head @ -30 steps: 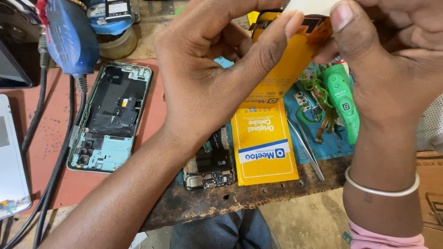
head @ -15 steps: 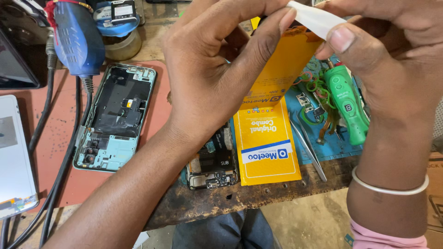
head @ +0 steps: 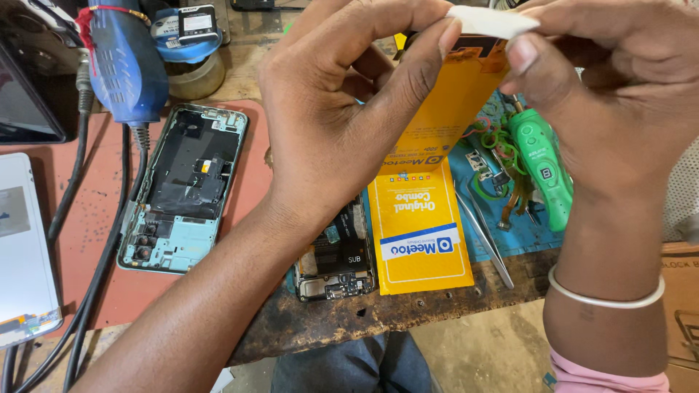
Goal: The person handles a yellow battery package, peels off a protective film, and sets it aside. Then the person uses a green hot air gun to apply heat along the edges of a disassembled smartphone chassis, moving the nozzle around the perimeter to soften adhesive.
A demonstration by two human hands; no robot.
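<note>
Raised above the workbench, my left hand [head: 342, 109] and my right hand [head: 604, 94] meet at the top of the view. Together they pinch a small white strip [head: 489, 20], the left fingertips at its left end and the right thumb and fingers over its right end. Just behind the strip is the top of an orange-yellow flat package [head: 437, 124], held up at a slant; I cannot tell which hand carries it. A second orange-yellow package [head: 419, 233] lies flat below it on the bench.
An opened phone frame [head: 182, 189] lies on a red mat [head: 95, 218] at left. Another phone's internals [head: 338, 262] show under my left wrist. A green handheld tool [head: 542, 164], tweezers [head: 484, 233], a blue tool [head: 120, 62] with cables and a white panel [head: 22, 247] surround them.
The white strip has come further away from the orange package's top edge and now lies flatter between my fingertips. Both hands have stayed close together.
</note>
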